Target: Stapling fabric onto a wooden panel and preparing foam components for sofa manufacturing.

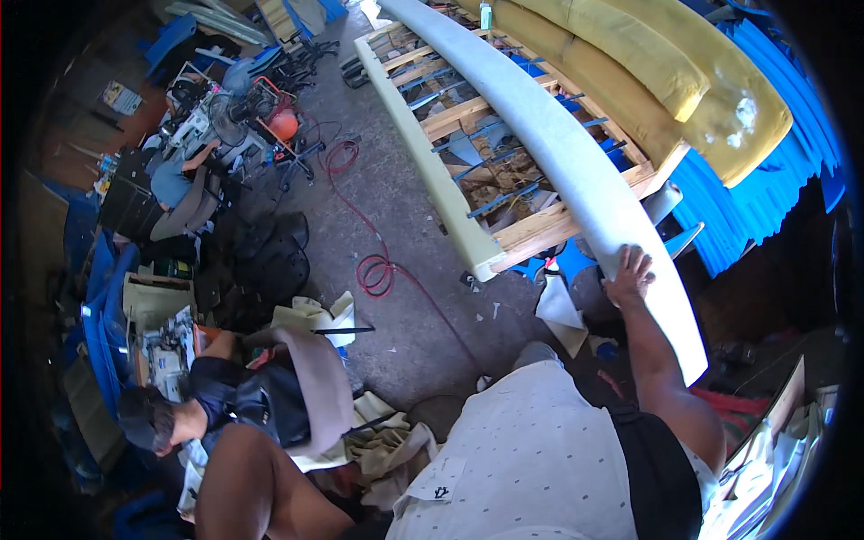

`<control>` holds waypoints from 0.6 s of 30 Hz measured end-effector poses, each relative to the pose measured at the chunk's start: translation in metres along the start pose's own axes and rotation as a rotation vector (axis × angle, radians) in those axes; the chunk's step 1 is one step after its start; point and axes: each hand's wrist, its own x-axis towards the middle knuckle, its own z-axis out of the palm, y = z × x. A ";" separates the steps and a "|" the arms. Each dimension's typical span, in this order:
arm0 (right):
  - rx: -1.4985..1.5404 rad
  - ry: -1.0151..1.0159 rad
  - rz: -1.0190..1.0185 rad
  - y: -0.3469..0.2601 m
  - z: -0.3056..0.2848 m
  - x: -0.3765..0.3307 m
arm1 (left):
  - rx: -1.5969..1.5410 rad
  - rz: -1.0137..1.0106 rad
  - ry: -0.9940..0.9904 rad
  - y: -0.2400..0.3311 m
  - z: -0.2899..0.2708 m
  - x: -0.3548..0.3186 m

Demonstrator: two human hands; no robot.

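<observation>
My right hand [630,276] lies on a long, pale, curved strip that looks like foam padding [558,135]. Its fingers are stretched out over the surface and do not wrap round it. The strip runs from the far top edge down to my right side, across a wooden frame [540,229] with slats and dark bars. Pale padding [432,171] covers the frame's left side. At the lower left only my bent left arm shows; the left hand itself is out of sight.
Yellow foam cushions [756,135] and blue corrugated sheets [720,216] stand at the right. A red hose [373,225] trails over the floor. On the left, one person [225,396] sits by a sewing machine [166,360], another person [171,184] farther back. Fabric scraps [396,450] lie nearby.
</observation>
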 end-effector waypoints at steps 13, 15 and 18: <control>0.326 0.048 0.409 -0.136 -0.035 0.125 | 0.579 -0.204 0.197 -0.113 -0.255 -0.027; 0.317 0.142 0.267 -0.181 -0.043 0.177 | 0.233 -0.502 -0.046 -0.227 -0.310 -0.034; 0.312 0.101 0.113 -0.299 -0.121 0.232 | 0.184 -0.794 -0.147 -0.379 -0.350 -0.070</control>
